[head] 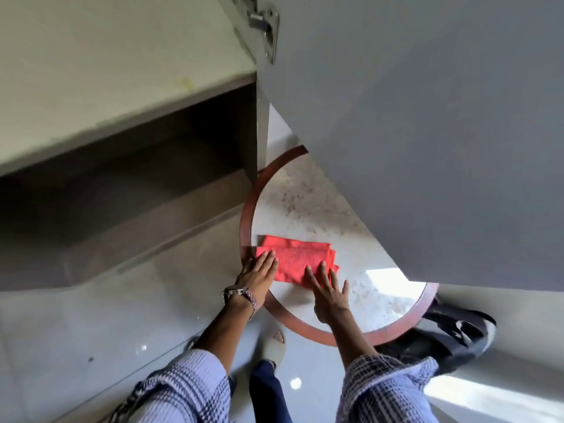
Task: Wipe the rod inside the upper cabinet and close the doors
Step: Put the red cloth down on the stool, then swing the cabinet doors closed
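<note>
A folded red cloth [293,260] lies flat on a round marble-topped table with a reddish-brown rim [247,215]. My left hand [258,273], with a wristwatch, rests flat with its fingertips on the cloth's left edge. My right hand [328,290] lies flat, fingers spread, its fingertips on the cloth's right part. Neither hand grips the cloth. Above hangs an open grey cabinet door [427,132] with a metal hinge [265,29]. The cabinet's shelf [106,74] shows at upper left. No rod is visible.
A dark open compartment [137,184] lies under the shelf at the left. A black bag [457,334] sits on the glossy grey floor beside the table's right rim. My foot in a light slipper [276,343] stands just below the table.
</note>
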`<action>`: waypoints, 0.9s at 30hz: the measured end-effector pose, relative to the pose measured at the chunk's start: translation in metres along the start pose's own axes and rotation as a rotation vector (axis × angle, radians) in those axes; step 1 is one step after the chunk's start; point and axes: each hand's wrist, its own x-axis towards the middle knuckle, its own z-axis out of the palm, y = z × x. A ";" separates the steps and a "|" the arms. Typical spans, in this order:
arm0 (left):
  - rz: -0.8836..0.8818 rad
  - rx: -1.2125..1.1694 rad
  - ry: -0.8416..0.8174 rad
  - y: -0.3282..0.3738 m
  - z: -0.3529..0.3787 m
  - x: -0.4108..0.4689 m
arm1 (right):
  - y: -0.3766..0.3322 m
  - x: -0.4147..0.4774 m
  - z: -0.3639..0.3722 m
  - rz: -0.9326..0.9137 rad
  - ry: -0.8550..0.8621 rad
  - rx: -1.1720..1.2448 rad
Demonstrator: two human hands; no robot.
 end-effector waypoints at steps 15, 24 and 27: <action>0.773 0.161 1.389 0.118 -0.467 -0.222 | -0.049 -0.278 -0.189 0.022 1.441 0.812; 0.548 1.078 1.362 0.205 -0.621 -0.368 | -0.035 -0.423 -0.359 0.084 1.449 1.165; 0.436 1.148 1.322 0.200 -0.606 -0.398 | -0.044 -0.436 -0.352 0.118 1.446 1.171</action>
